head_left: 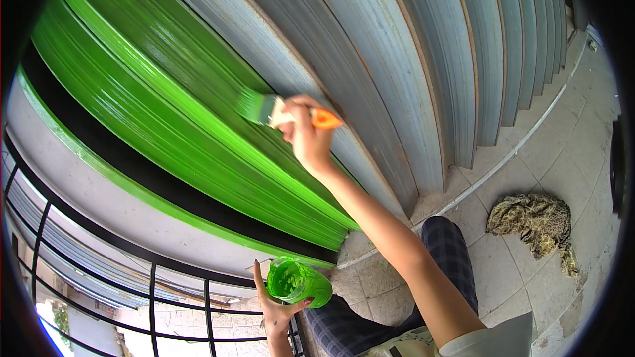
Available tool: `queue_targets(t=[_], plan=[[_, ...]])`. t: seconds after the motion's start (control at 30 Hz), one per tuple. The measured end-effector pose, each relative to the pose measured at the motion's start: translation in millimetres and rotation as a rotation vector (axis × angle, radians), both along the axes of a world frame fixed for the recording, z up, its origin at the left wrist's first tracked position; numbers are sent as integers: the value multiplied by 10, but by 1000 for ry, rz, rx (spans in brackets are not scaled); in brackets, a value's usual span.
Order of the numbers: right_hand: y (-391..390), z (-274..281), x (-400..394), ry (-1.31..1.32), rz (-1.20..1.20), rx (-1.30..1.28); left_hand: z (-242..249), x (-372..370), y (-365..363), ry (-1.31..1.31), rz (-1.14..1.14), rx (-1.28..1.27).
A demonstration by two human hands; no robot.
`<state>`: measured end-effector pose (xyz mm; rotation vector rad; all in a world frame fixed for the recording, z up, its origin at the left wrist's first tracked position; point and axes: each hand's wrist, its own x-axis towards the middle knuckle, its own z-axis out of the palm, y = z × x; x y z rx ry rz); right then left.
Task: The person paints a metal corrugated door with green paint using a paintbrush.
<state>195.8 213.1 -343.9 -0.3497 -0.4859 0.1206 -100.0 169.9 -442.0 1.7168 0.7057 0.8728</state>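
Observation:
My right hand (307, 133) is closed around the handle of a paintbrush (281, 114) with an orange handle end. Its green, wet bristles press on the corrugated metal shutter (390, 59), at the border between painted and bare metal. Glossy green paint (165, 132) covers the left ridges, while the ridges to the right are grey with rusty edges. Low in the view, my left hand (276, 304) grips a paint container (311, 284) smeared with green, tilted so its opening shows paint inside.
A crumpled, stained cloth (532, 221) lies on the tiled floor (503, 268) to the right. Black metal bars (153, 304) stand at the lower left, beside a black strip (132, 149) and pale wall (119, 185). My knees in checked trousers (450, 251) are close to the shutter.

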Motion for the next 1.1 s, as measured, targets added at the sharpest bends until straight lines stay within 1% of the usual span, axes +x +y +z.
queue_targets(t=[0.07,0.13,0.2,0.23,0.27,0.3,0.37,0.43,0.5,0.53,0.57,0.6,0.63,0.67,0.7,0.73,0.77,0.83,0.9,0.93,1.0,1.03,1.1], plan=[[-69,-721,-57,68,2,-59,-23,-39,8,11,2,-8],[-263,-1293,-171,127,-1,-240,-64,-71,58,25,7,21],[-426,-1624,-225,190,-4,-381,-45,-70,63,26,5,12],[-496,-1692,-228,224,-9,-452,-41,-77,56,28,3,4],[-517,-1720,-200,205,-65,-588,-42,-76,61,25,-1,5],[-513,-1646,-182,212,-57,-575,-42,-81,64,23,-4,6],[-481,-1285,-112,227,-42,-552,-28,-73,56,26,-12,-9],[-395,-660,-59,171,-6,-397,36,-36,13,38,-17,-42],[-315,-119,-13,36,-67,-209,45,-6,-12,23,-24,-49],[-321,113,-34,15,-40,-93,45,2,-12,13,-23,-49],[-330,258,-56,-7,-11,25,20,-16,12,13,-27,-25],[-330,280,-75,-51,-19,13,-28,-44,51,13,-33,1],[-298,171,-99,-45,-17,-17,-42,-41,63,14,-39,24],[-240,-85,-122,-40,-18,-51,-37,-29,45,1,-26,-11],[-192,-382,-143,-35,-21,-86,5,-1,-5,-14,-13,-48],[-173,-733,-174,44,-11,-121,19,22,-28,-28,0,-86],[-183,-1120,-228,127,3,-157,0,15,-21,-21,2,-74],[-282,-1775,-341,212,-34,-301,-22,-27,15,1,5,-42],[-372,-2281,-409,232,-80,-412,8,-7,-4,-22,9,-68],[-419,-2361,-378,276,-76,-442,19,-12,-16,-32,13,-82],[-456,-2450,-334,357,-67,-497,-98,-107,68,-16,14,-21],[-471,-2328,-317,348,-66,-527,-126,-134,97,-10,13,13],[-495,-1974,-242,333,-75,-586,-127,-156,94,-20,14,-13]])
